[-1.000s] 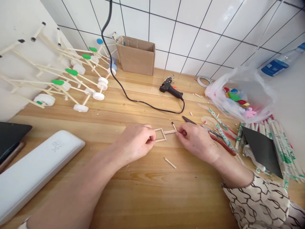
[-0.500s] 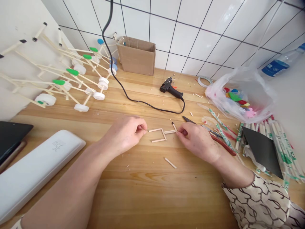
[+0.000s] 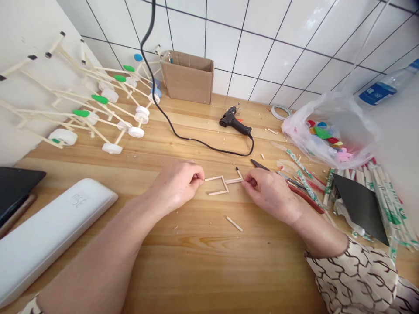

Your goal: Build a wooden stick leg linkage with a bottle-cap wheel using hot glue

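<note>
At the lower right of the frame, the right sleeve [image 3: 356, 274] is pale cream cloth printed with dark brown lines that curve, hook and loop into an irregular net. Its opening is wide and loose around the forearm, and the cloth looks greyer and dimmer toward the frame's right edge. At the lower left corner, only a sliver of the left sleeve [image 3: 32, 306] shows, also cream with dark marks. The left forearm [image 3: 131, 231] is bare from there on, and both hands [image 3: 178, 181] are bare.
</note>
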The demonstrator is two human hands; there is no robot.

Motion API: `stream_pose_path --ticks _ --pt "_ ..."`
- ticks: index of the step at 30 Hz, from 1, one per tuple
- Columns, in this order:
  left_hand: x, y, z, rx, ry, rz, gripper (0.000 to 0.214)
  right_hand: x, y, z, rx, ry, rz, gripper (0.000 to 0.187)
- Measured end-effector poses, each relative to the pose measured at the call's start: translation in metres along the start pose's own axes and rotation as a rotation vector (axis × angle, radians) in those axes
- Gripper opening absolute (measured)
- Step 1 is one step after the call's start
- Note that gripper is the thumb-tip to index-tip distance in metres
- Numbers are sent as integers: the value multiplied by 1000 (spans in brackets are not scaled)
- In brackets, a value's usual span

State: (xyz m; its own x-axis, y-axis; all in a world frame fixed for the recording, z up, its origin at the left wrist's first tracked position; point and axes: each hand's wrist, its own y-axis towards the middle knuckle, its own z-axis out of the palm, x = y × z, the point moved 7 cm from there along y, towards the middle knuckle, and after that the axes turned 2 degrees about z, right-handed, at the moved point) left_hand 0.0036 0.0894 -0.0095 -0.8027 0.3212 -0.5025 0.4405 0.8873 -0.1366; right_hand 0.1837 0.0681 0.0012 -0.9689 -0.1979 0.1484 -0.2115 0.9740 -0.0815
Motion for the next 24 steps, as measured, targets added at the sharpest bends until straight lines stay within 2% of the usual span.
stream_pose_path --ticks 24 --pt "-3 -1 -2 -21 -1 16 17 0 0 0 1 -6 3 12"
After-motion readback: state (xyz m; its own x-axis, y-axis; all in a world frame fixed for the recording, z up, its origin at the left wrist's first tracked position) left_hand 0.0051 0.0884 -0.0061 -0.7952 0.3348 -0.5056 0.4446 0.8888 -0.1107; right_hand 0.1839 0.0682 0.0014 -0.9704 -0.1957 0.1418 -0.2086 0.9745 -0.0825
